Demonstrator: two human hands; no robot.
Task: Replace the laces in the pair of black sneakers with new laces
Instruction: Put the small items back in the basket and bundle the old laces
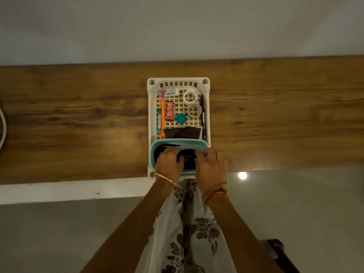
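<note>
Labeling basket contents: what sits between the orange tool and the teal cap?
Head view: a red packet lies between the orange tool and the teal cap, on the white basket floor.

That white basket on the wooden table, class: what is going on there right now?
A person has both hands in a teal tub that sits at the near end of the white basket. The left hand and right hand are gathering black laces inside it. No sneakers are in view.

Wooden shelf [78, 119] (white basket [149, 107] atop)
</note>
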